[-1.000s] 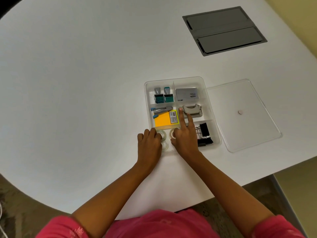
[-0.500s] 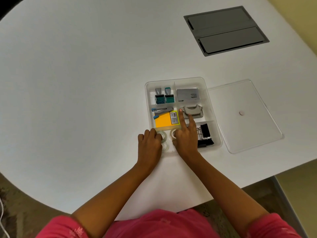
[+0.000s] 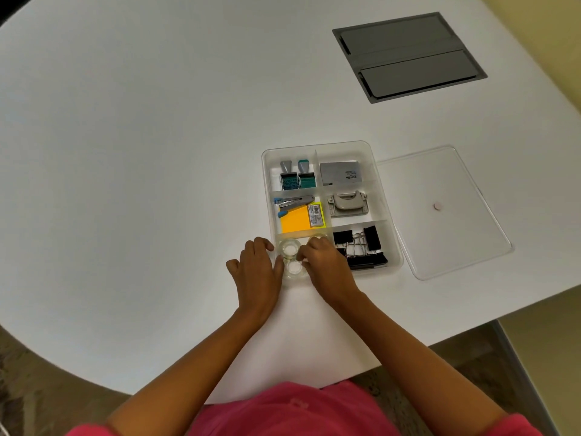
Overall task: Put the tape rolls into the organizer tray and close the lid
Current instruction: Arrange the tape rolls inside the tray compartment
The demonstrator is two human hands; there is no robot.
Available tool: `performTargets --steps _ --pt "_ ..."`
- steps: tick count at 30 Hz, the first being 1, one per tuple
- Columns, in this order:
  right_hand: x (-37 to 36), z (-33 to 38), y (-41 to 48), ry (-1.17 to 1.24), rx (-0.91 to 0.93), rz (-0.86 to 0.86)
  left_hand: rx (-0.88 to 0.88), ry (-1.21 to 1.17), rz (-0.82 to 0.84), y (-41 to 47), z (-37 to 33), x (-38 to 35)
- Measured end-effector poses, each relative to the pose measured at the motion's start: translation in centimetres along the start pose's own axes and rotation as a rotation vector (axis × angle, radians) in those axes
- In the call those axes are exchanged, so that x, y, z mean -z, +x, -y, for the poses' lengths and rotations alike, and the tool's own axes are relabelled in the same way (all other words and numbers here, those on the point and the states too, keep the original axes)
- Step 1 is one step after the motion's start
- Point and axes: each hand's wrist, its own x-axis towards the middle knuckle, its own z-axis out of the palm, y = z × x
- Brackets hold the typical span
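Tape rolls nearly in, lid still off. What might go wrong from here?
1. The clear tape rolls crowd the tray's near-left compartment; one may sit high and block the lid.
2. Both the left hand and the right hand press at the clear plastic organizer tray's near edge, so it might slide.
3. The clear flat lid lies apart on the right; it may go on misaligned.
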Motion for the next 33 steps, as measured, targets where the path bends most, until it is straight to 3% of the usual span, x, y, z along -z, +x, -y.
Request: performTargets --steps 6,14,22,26,29,33 --pt "-0.7 0.0 2.1 -0.049 0.047 0.163 0.124 -0.125 0.036 -0.2 0.2 -0.4" --pt "-0.6 -0.4 2.3 -0.142 0.111 0.094 0.131 -0.209 0.074 0.1 0.9 0.0" --pt "0.1 -0.6 1.8 -0.134 0.158 0.199 0.214 -0.181 0.129 1.1 1.0 0.3" --pt "0.1 -0.3 1.7 -0.005 0.02 0.134 0.213 -0.187 0.128 1.2 1.2 0.4" --pt "-0.2 0.4 1.7 0.102 -0.233 0.009 0.229 -0.19 0.137 1.5 1.3 0.4" --pt "-0.7 1.5 1.7 0.053 -0.391 0.044 0.248 -0.174 0.161 1.9 1.4 0.4"
